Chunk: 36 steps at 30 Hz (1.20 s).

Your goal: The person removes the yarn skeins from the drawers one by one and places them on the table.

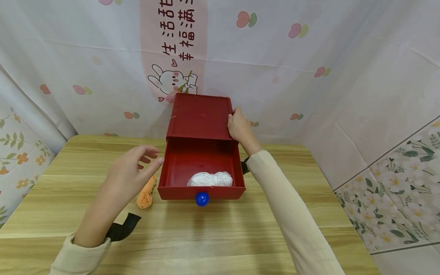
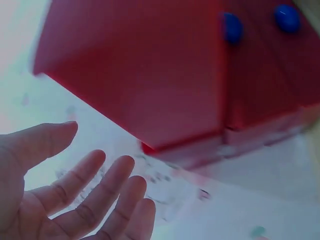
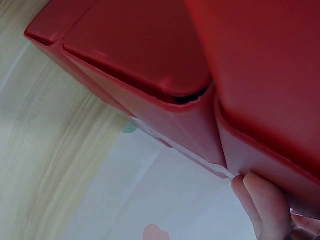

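A red drawer cabinet stands against the back curtain. Its top drawer, fitted with a blue round knob, is pulled out. Inside, near the drawer's front, lies a white yarn skein. My right hand grips the cabinet's upper right edge; the right wrist view has fingers against the side wall. Just left of the drawer hovers my left hand, empty, with fingers spread and lightly bent. An orange yarn skein lies on the table under that hand, partly covered by it.
Below the pulled-out drawer, the left wrist view shows two more blue knobs, including a lower knob. The wooden table ends at a printed curtain behind and a floral cloth on the right.
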{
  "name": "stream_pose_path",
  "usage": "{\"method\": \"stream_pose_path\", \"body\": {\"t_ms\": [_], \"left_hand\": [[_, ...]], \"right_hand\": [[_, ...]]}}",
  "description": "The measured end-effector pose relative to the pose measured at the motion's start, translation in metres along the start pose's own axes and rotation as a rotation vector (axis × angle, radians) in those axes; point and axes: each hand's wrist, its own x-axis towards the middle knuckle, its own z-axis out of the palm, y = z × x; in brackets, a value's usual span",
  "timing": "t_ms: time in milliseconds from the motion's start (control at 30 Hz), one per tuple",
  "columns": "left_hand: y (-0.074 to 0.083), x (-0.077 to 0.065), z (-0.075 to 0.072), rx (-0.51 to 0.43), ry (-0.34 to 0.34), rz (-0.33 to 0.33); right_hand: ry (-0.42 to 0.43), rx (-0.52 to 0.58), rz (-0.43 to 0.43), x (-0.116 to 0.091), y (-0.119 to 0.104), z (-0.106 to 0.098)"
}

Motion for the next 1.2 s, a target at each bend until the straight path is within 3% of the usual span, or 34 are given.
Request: {"method": "stream_pose_path", "body": {"t_ms": [200, 433, 700, 1200], "left_hand": [[0.03, 0.002, 0.004, 0.035, -0.002, 0.101], [0.046, 0.009, 0.021, -0.004, -0.108, 0.126], [0.046, 0.017, 0.041, -0.009, -0.265, 0.129], [0.046, 0.026, 0.048, -0.022, -0.381, 0.117]], "right_hand": [[0.005, -0.001, -0.002, -0.001, 0.0, 0.0], [0.017, 0.006, -0.008, -0.001, 0.001, 0.0], [0.01, 0.006, -0.002, -0.001, 0.0, 0.001], [0.015, 0.012, 0.002, 0.001, 0.003, 0.001]]}}
